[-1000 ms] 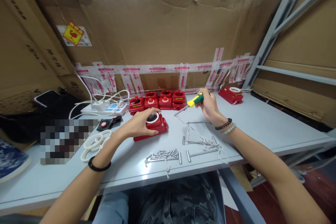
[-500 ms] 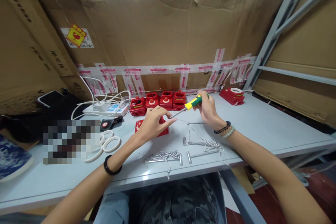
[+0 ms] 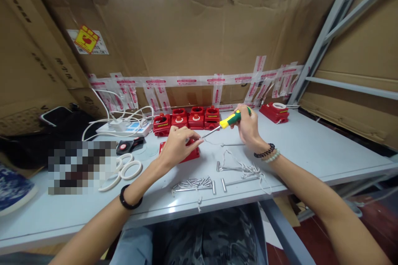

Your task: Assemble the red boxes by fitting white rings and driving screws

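Note:
My right hand grips a yellow and green screwdriver, its metal shaft slanting down to the left. My left hand is pinched at the shaft's tip, above a red plastic housing lying on the grey table. Whatever sits between those fingertips is too small to name. Several loose screws lie in a heap nearer to me. Long metal pins with white string lie to the right of the heap.
A row of red housings stands at the back, and one more sits at the far right. White rings lie left of my hand. A power strip with white cables is at the back left. Cardboard walls surround the table.
My left hand has left the top of the red housing and come up to pinch at the screwdriver's tip. A white ring moved from the housing to the table on the left.

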Available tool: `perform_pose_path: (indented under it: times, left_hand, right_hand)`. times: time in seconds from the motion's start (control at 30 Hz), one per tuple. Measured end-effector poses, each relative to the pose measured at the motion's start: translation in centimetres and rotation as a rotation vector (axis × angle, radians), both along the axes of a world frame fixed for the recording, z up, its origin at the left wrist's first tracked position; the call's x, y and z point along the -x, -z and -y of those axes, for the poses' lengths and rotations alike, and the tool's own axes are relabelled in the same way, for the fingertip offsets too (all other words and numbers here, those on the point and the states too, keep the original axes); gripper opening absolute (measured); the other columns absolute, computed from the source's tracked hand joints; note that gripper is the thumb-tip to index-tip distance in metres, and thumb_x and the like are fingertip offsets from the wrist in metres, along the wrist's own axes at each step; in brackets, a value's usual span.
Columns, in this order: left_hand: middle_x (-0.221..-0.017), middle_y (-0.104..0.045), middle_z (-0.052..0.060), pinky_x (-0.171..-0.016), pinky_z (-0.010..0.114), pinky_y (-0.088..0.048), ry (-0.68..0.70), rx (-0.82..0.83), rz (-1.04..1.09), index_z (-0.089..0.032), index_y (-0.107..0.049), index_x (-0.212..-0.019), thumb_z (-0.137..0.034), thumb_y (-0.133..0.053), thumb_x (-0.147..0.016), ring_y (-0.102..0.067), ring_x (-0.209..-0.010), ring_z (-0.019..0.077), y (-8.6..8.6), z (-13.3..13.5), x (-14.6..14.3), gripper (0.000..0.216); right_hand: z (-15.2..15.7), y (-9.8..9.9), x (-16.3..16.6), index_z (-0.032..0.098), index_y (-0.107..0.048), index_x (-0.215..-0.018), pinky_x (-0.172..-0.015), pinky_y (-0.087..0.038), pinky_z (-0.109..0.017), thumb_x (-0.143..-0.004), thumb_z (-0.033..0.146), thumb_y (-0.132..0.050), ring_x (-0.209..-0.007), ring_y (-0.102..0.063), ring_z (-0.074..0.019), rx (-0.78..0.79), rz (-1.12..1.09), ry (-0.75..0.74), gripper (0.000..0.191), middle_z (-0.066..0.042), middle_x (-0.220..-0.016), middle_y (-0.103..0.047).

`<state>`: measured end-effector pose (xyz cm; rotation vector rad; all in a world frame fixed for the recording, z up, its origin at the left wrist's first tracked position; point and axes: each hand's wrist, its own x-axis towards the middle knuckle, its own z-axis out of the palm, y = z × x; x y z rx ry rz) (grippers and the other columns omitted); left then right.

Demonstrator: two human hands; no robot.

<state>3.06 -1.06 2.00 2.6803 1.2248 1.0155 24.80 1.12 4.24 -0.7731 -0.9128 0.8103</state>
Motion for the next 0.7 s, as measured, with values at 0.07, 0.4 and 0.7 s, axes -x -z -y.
perform_pose_path:
  times: [0.07,0.4,0.7]
  left_hand:
    - [-0.076,-0.071,0.000,-0.077,0.037,-0.032,-0.003,-0.033,-0.014,-0.021,-0.066,-0.078,-0.039,-0.058,-0.089,-0.059,-0.071,0.0171,0.1,-0.1,0.0,0.023]
    - [-0.072,-0.071,-0.003,-0.074,0.033,-0.029,-0.005,-0.073,-0.063,-0.020,-0.066,-0.077,-0.029,-0.066,-0.083,-0.060,-0.071,0.0160,0.2,-0.3,0.1,0.011]
    - [-0.076,-0.072,0.000,-0.073,0.035,-0.029,-0.029,-0.100,-0.215,-0.019,-0.065,-0.078,-0.029,-0.062,-0.087,-0.060,-0.076,0.0187,-0.1,-0.1,-0.1,0.014]
  right_hand:
    - [0.0,0.1,0.0,0.019,-0.051,-0.062,-0.039,-0.045,-0.020,-0.076,0.034,-0.062,-0.044,-0.050,-0.0079,-0.023,0.016,0.006,0.024,0.006,-0.053,-0.049]
    - [-0.1,0.9,0.2,0.019,-0.052,-0.063,-0.037,-0.044,-0.019,-0.076,0.037,-0.063,-0.042,-0.050,-0.0076,-0.087,0.106,0.008,0.025,0.006,-0.054,-0.050]
    - [2.2,0.3,0.5,0.021,-0.052,-0.071,-0.037,-0.041,-0.021,-0.084,0.032,-0.055,-0.040,-0.050,-0.0077,-0.324,0.395,0.098,0.017,0.005,-0.057,-0.057]
